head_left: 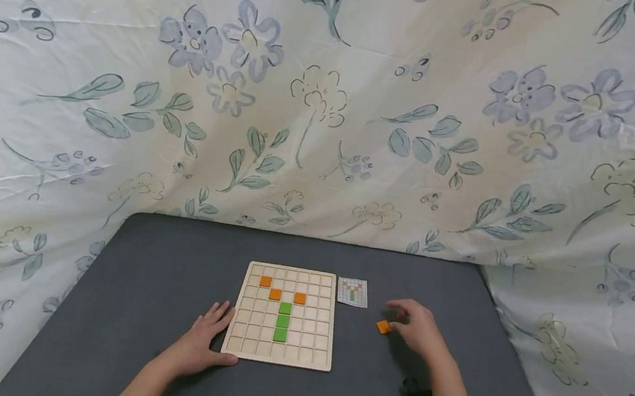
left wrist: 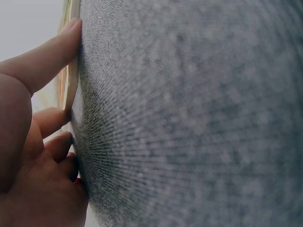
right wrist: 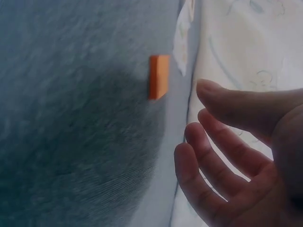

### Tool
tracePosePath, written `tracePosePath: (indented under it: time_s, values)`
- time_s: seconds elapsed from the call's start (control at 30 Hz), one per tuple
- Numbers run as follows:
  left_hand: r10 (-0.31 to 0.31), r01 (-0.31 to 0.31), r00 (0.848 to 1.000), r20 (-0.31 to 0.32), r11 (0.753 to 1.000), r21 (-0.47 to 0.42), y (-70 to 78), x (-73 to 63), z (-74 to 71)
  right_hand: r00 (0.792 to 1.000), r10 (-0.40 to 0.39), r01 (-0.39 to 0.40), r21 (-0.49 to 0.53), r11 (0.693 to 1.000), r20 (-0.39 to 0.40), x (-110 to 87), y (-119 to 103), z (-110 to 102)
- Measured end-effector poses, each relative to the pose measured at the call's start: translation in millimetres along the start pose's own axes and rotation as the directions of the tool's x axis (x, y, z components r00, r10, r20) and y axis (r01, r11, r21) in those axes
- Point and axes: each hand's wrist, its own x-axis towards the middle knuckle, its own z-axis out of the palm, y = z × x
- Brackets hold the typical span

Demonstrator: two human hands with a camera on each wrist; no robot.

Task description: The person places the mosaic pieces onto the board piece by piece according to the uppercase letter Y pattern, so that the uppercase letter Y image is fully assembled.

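Note:
A pale wooden grid board [head_left: 309, 358] lies on the grey table with a column of green square tiles [head_left: 282, 321] and several orange tiles [head_left: 275, 294] in its cells. My left hand [head_left: 203, 339] rests at its lower left corner, fingers spread along the left side and thumb at the near edge; the left wrist view shows the thumb [left wrist: 52, 54] against the board's edge [left wrist: 72, 87]. To the right, my right hand [head_left: 419, 329] hovers beside a loose orange tile [head_left: 383, 327]. In the right wrist view its fingers are loosely bent, apart from the orange tile [right wrist: 159, 77], holding nothing.
A small printed pattern card [head_left: 353, 292] lies just right of the board's upper corner. Flower-printed cloth [head_left: 326, 126] hangs behind and at both sides of the grey table [head_left: 178, 267]. A dark band [head_left: 416, 392] is on the right wrist.

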Motion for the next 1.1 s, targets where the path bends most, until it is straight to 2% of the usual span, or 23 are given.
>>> tracePosePath:
  time_s: [0.13, 0.27, 0.6, 0.77, 0.93, 1.1]
  values:
    - [-0.002, 0.002, 1.0, 0.001, 1.0, 0.007, 0.8, 0.3, -1.2, 0.999, 0.046, -0.046, 0.005, 0.999, 0.028, 0.6, 5.3, 0.8]
    - [-0.005, 0.005, 1.0, -0.001, 1.0, 0.009, 0.1, 0.4, -2.1, 0.997, 0.051, -0.052, 0.003, 0.999, 0.059, 3.5, 8.6, 3.6]
    - [-0.003, 0.003, 1.0, 0.0, 1.0, 0.007, 1.0, -0.6, -3.1, 0.998, 0.024, -0.022, -0.033, 0.999, 0.062, 8.1, 10.1, 14.0]
    - [0.004, -0.004, 1.0, 0.0, 1.0, 0.01, 1.1, 0.0, -3.8, 0.995, -0.012, 0.017, -0.049, 0.999, 0.095, 9.3, 7.5, 16.3]
    - [0.005, -0.005, 1.0, 0.003, 1.0, 0.008, 0.4, -0.4, -3.0, 0.991, -0.033, 0.037, -0.033, 0.999, 0.131, 10.6, 5.7, 17.2]
    - [0.007, -0.007, 1.0, 0.004, 1.0, 0.007, 0.7, -0.9, -2.8, 0.991, -0.029, 0.033, -0.024, 0.999, 0.128, 10.9, 6.6, 18.3]
